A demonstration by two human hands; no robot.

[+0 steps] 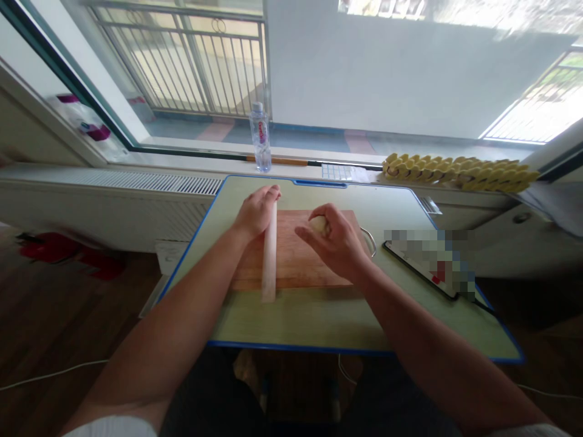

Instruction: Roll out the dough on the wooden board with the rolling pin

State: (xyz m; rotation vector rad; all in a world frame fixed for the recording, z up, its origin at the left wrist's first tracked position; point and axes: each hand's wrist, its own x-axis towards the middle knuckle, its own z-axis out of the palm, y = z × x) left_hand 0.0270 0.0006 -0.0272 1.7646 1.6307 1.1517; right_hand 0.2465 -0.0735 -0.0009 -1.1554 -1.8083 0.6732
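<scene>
A pale wooden rolling pin (269,261) lies lengthwise across the left part of a wooden cutting board (300,255), its near end reaching past the board's front edge. My left hand (257,212) is closed round the pin's far end. Over the right side of the board, my right hand (337,240) grips a pale, rounded lump of dough (320,225) between thumb and fingers. Part of the lump is hidden by my fingers. A metal handle (370,241) sticks out from the board's right edge.
The board rests on a light green table (300,321) with a blue rim. A tablet-like device (421,267), partly blurred out, lies at the right. Behind the table, a plastic bottle (260,139) and a yellow, frilled object (460,173) sit along the windowsill.
</scene>
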